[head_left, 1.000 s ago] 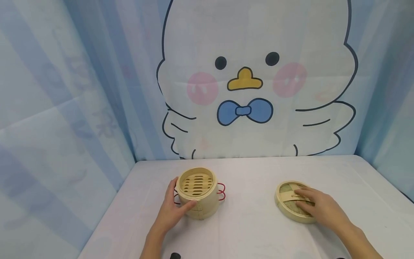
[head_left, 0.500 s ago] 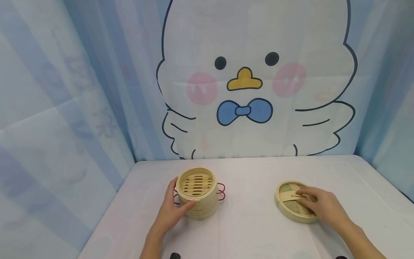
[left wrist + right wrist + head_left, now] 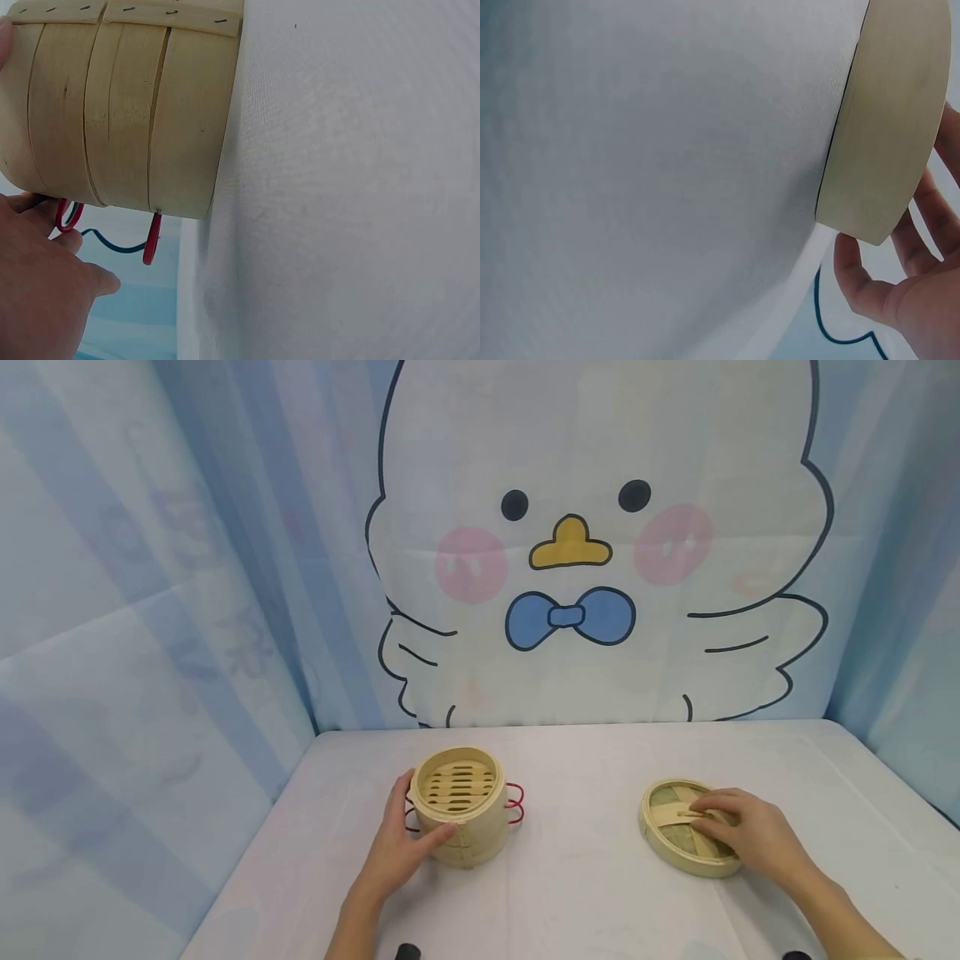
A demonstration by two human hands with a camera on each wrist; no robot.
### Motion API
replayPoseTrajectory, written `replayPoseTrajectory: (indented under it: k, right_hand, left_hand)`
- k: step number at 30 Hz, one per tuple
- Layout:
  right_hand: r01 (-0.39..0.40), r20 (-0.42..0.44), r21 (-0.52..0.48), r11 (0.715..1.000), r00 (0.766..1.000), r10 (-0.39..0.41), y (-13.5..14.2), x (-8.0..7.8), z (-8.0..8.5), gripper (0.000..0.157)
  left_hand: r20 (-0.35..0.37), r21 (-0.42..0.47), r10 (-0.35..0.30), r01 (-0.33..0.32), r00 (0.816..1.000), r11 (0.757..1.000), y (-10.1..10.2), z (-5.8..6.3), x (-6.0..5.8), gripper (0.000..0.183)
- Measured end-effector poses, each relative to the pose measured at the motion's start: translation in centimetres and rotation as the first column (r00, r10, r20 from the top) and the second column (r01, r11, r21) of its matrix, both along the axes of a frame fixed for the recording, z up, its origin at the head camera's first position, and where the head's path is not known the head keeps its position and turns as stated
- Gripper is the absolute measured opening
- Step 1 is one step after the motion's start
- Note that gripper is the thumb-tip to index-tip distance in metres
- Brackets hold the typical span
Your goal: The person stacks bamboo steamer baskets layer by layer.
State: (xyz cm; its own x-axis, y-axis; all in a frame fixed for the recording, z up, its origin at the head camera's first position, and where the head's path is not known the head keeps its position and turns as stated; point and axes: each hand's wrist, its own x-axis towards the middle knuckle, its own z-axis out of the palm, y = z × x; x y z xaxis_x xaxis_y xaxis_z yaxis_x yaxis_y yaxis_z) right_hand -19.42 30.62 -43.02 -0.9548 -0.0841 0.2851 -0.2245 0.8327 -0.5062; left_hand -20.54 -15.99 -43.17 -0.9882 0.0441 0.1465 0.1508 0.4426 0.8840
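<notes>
**Bamboo lid (image 3: 678, 839): right-hand pinch drawn in; steamer stack (image 3: 472, 806) unmoved**

Bamboo lid, one. Flat on the bench (image 3: 566, 860), well apart to the right of the steamer stack. Woven top, pale strap (image 3: 666, 815) across it. Not raised.

Right hand (image 3: 759, 835), yours. A second ago its fingers lay spread over the lid's top; now thumb and forefinger are curled in close together at the strap, nearly meeting, in what reads as a pinch. How much strap sits between them is too small to tell. Meaning, as judged: you have gone from resting on the lid to taking hold of it.

Steamer stack, one. Upright, place unchanged; slatted top uncovered. Red loops (image 3: 152, 240) on its right side, dark ones on its left.

Left hand (image 3: 399, 860), yours. Fingers set wide round the stack's left side, thumb across its front; same hold as a second ago. Judged a steadying grip.

Backdrop (image 3: 570, 685), one. Behind the stack; printed white bird, blue bow tie.
</notes>
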Motion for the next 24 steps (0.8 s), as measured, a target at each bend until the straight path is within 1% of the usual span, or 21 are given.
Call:
replayPoseTrajectory:
  k: [16, 19, 24]
  right_hand:
    - [-0.025, -0.036, 0.006, 1.000, 0.999, 0.025, 0.27, -0.21, -0.35, 0.018]
    - [-0.027, -0.056, 0.008, 1.000, 0.998, 0.028, 0.23, -0.14, -0.43, 0.018]
    - [-0.023, -0.115, 0.009, 1.000, 0.993, 0.024, 0.28, -0.14, -0.59, 0.018]
  left_hand:
    - [-0.021, 0.012, -0.011, 0.011, 1.000, 1.000, -0.09, -0.13, -0.09, 0.105]
    - [-0.021, 0.013, -0.011, 0.011, 1.000, 1.000, -0.10, -0.11, -0.08, 0.105]
    - [-0.027, 0.013, -0.012, 0.012, 1.000, 1.000, -0.13, -0.20, -0.14, 0.105]
